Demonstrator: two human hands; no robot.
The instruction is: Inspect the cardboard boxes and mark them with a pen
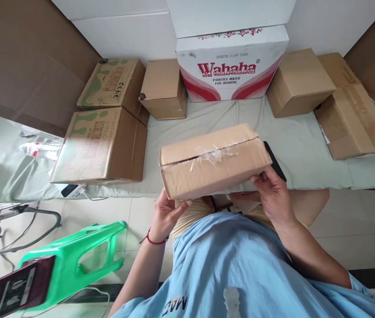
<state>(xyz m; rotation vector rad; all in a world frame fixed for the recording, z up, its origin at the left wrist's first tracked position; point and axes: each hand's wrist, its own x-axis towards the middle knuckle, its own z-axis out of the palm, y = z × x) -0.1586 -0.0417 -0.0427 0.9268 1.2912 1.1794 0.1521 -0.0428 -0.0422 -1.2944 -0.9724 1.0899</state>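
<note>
Between my two hands I hold a brown cardboard box (pixel 215 172), tilted above the table's front edge. A dark seam runs along the box, with crumpled clear tape over its middle. My left hand (pixel 166 213) grips the lower left corner, thumb in front and the other fingers partly hidden beneath. My right hand (pixel 273 192) pinches the lower right corner. Behind the box's right end a flat black object (pixel 275 163) shows in part on the table; its kind is hidden.
Cardboard boxes stand along the table (pixel 174 132): printed ones (pixel 88 145) at left, plain ones (pixel 300 84) at right. A white Wahaha carton (pixel 227 75) stands at the back. A plastic bottle (pixel 40 150) lies far left. A green stool (pixel 75 256) stands on the floor.
</note>
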